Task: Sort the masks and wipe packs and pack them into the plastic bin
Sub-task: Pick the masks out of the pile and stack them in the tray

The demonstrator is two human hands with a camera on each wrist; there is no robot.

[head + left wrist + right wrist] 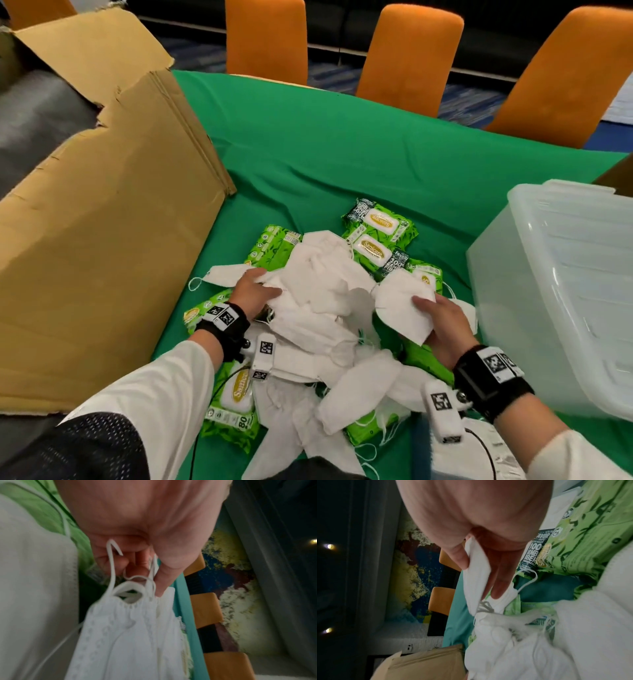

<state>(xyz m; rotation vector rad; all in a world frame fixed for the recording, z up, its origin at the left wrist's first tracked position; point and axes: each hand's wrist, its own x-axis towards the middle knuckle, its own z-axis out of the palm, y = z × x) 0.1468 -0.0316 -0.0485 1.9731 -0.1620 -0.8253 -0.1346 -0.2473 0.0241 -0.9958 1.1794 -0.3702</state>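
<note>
A heap of white masks [322, 308] lies over green wipe packs [373, 233] on the green cloth. My left hand [255, 291] sits at the heap's left side and grips a bunch of masks [130, 635], fingers curled round their tops and ear loops. My right hand [442, 325] is at the heap's right side and holds one white mask [404, 305] pinched between thumb and fingers; in the right wrist view that mask [476, 574] runs along the fingers. The clear plastic bin [555, 291] stands to the right of the heap.
A large cardboard box [102, 212] with open flaps stands at the left, close to the heap. More wipe packs [236, 404] lie near the table's front edge. Orange chairs [407, 51] line the far side. Green cloth [342, 154] stretches beyond the heap.
</note>
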